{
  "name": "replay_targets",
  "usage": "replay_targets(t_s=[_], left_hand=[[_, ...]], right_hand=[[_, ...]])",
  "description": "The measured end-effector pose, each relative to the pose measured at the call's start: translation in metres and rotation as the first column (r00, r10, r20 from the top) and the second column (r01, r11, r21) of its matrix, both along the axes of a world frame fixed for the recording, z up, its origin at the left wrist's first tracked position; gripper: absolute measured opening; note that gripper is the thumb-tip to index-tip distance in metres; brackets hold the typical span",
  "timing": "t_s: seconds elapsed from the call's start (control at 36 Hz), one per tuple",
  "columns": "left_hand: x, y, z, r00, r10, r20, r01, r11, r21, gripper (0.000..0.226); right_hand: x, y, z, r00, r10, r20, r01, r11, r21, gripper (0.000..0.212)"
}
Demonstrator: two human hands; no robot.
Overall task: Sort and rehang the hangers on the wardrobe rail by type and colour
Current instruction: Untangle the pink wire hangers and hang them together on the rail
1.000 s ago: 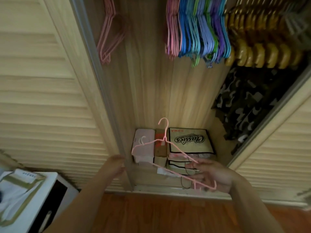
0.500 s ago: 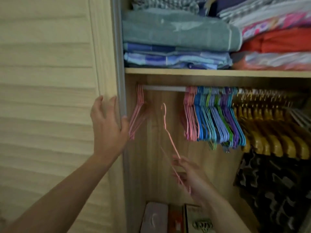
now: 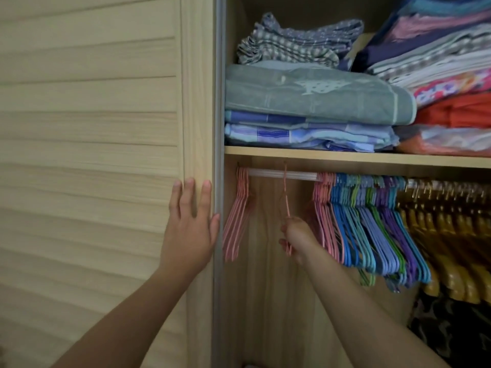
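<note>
My right hand (image 3: pixel 295 239) grips a thin pink hanger (image 3: pixel 286 197) whose hook reaches up to the silver rail (image 3: pixel 281 174), in the bare gap of the rail. A small group of pink hangers (image 3: pixel 237 213) hangs at the rail's far left. To the right of the gap hang more pink hangers (image 3: pixel 322 216), then mixed blue, green and purple hangers (image 3: pixel 377 227), then yellow wooden hangers (image 3: pixel 451 235). My left hand (image 3: pixel 190 224) lies flat, fingers spread, on the louvred door's edge (image 3: pixel 198 128).
A shelf (image 3: pixel 345 156) just above the rail carries stacks of folded towels and linens (image 3: pixel 305 102). Dark patterned clothing (image 3: pixel 451 328) hangs at the lower right. The louvred door (image 3: pixel 87 155) fills the left side.
My right hand has lifted the pink hanger from near the wardrobe floor up to the rail. My left hand rose along the door edge. The view tilted upward.
</note>
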State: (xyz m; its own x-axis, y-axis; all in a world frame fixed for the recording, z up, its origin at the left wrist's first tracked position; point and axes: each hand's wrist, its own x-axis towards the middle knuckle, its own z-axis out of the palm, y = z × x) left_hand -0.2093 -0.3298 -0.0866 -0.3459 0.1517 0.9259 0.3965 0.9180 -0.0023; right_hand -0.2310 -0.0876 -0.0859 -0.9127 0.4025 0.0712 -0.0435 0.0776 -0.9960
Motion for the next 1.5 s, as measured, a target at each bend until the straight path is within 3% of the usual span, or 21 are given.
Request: replay_targets(t_s=[0.14, 0.22, 0.47, 0.58, 0.64, 0.72, 0.75, 0.81, 0.89, 0.94, 1.03, 1.19, 1.31, 1.5], left_hand=[[-0.001, -0.001, -0.001, 1.0, 0.019, 0.018, -0.019, 1.0, -0.003, 0.066], [-0.001, 0.0, -0.001, 1.0, 0.02, 0.018, -0.021, 1.0, 0.004, 0.066], [-0.004, -0.002, -0.002, 0.999, 0.032, 0.006, -0.032, 0.999, -0.007, 0.067], [-0.004, 0.001, -0.003, 1.0, 0.019, 0.02, -0.019, 1.0, 0.012, 0.066], [-0.004, 0.004, -0.005, 1.0, -0.012, 0.02, 0.011, 0.999, 0.053, 0.065], [-0.004, 0.01, -0.007, 0.999, -0.054, -0.001, 0.054, 0.99, 0.129, 0.063], [-0.005, 0.013, -0.008, 0.998, -0.06, -0.012, 0.061, 0.986, 0.153, 0.062], [-0.006, 0.02, -0.01, 0.998, -0.062, -0.023, 0.065, 0.977, 0.201, 0.062], [-0.01, 0.028, -0.014, 0.997, -0.065, -0.043, 0.074, 0.966, 0.25, 0.062], [-0.015, 0.03, -0.017, 0.995, -0.062, -0.083, 0.081, 0.965, 0.248, 0.061], [-0.022, 0.03, -0.02, 0.993, -0.046, -0.109, 0.071, 0.968, 0.239, 0.061], [-0.021, 0.029, -0.021, 0.994, -0.052, -0.1, 0.075, 0.968, 0.238, 0.061], [-0.022, 0.028, -0.022, 0.991, -0.067, -0.116, 0.092, 0.969, 0.229, 0.062], [-0.024, 0.027, -0.022, 0.984, -0.066, -0.166, 0.103, 0.97, 0.222, 0.063]], right_hand=[[-0.037, -0.01, -0.022, 0.991, -0.003, 0.136, -0.028, 0.973, 0.229, 0.038], [-0.065, -0.026, -0.037, 0.992, 0.013, 0.127, -0.059, 0.93, 0.363, 0.043], [-0.067, -0.082, -0.036, 0.981, 0.162, 0.105, -0.192, 0.881, 0.433, 0.038], [-0.079, -0.063, -0.054, 0.981, 0.155, 0.118, -0.194, 0.838, 0.511, 0.074], [-0.044, -0.058, -0.043, 0.984, 0.156, 0.086, -0.176, 0.783, 0.596, 0.065], [0.012, -0.047, -0.028, 0.985, 0.174, 0.005, -0.12, 0.659, 0.742, 0.051], [0.025, -0.038, -0.029, 0.985, 0.172, -0.008, -0.094, 0.574, 0.813, 0.046], [0.047, -0.015, -0.032, 0.99, 0.109, -0.086, 0.046, 0.321, 0.946, 0.036], [0.059, 0.02, -0.032, 0.96, -0.049, -0.276, 0.274, -0.047, 0.961, 0.024], [0.061, 0.038, -0.024, 0.923, -0.145, -0.356, 0.331, -0.171, 0.928, 0.027], [0.053, 0.055, -0.012, 0.885, -0.189, -0.426, 0.373, -0.261, 0.89, 0.027], [0.036, 0.053, -0.003, 0.911, -0.298, -0.286, 0.187, -0.318, 0.929, 0.025], [0.041, 0.049, 0.008, 0.914, -0.356, -0.196, 0.075, -0.328, 0.942, 0.038], [0.043, 0.047, 0.017, 0.908, -0.392, -0.145, 0.016, -0.314, 0.949, 0.054]])
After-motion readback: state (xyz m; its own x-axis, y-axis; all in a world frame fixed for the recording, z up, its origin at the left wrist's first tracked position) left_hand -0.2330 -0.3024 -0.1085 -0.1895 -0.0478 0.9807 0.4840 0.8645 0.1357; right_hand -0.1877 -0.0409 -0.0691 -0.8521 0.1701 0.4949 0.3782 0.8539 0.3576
